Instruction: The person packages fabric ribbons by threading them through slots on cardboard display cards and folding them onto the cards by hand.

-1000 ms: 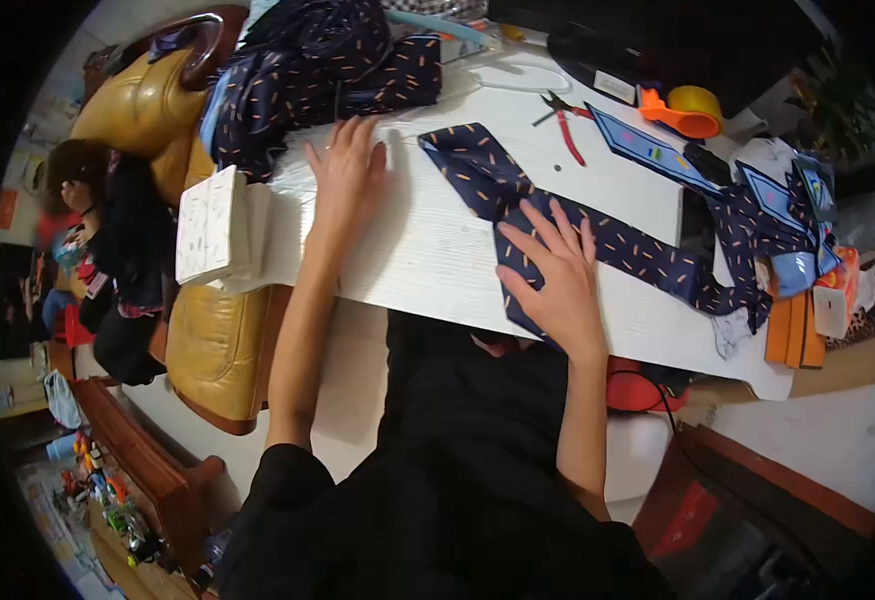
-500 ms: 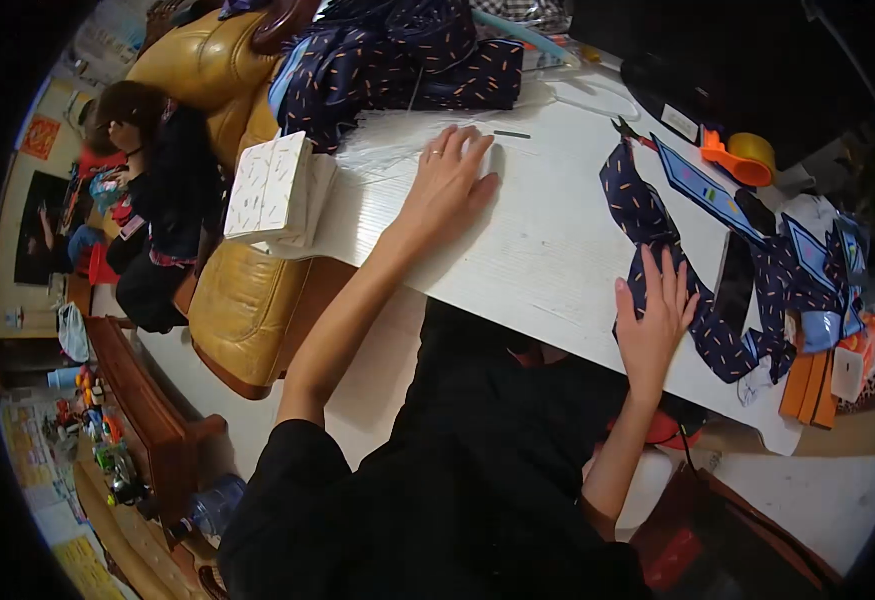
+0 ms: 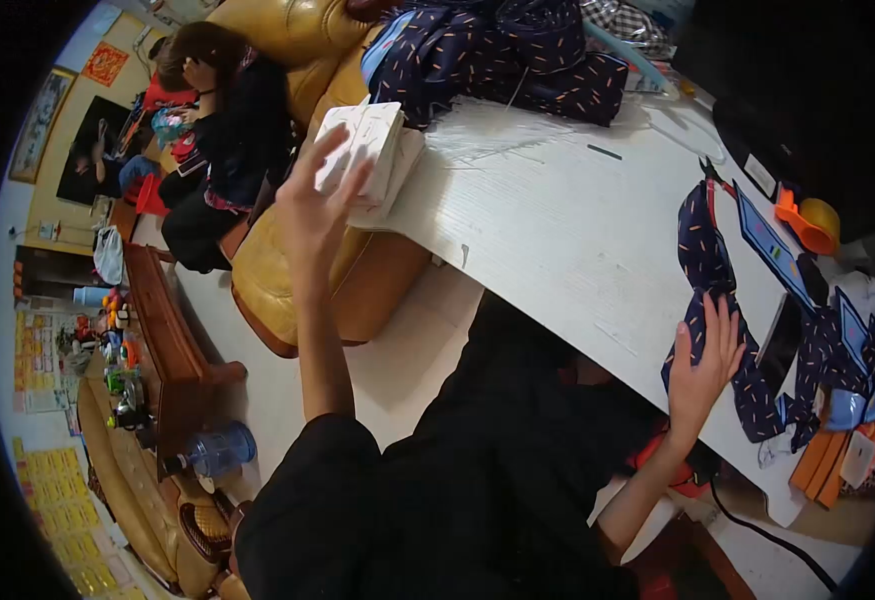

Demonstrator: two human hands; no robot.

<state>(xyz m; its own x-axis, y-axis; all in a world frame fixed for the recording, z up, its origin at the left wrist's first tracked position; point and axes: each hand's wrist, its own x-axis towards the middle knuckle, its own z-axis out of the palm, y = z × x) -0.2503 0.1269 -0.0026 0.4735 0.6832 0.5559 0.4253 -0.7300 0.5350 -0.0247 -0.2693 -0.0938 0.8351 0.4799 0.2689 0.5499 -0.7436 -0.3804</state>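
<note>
The tie [image 3: 705, 250] lies at the right side of the table [image 3: 557, 250], its upper end against the pliers [image 3: 710, 178] and its lower part under the right hand [image 3: 705, 365]. A second ago it stretched across the middle, well apart from the pliers; by half a second ago it was over by them, and it has kept about that place since.

The right hand rests on the tie, fingers nearly straight and slightly parted, pressing from above with nothing gripped. The left hand [image 3: 317, 205] has changed most: half a second ago it lay on the table near the clear strips [image 3: 487, 130]; now it is raised in front of the white packs [image 3: 382, 135], fingers spread with a wide gap. Whether it touches them I cannot tell; no grip shows.

Beside the tie are the blue label [image 3: 769, 240] and a black phone [image 3: 779, 345], with the orange dispenser [image 3: 802, 225] beyond. The tie pile [image 3: 477, 55] sits at the far edge, as before. The view has swung left, so the armchair [image 3: 297, 290], a seated person [image 3: 232, 150] and a water jug [image 3: 222, 448] show more fully.
</note>
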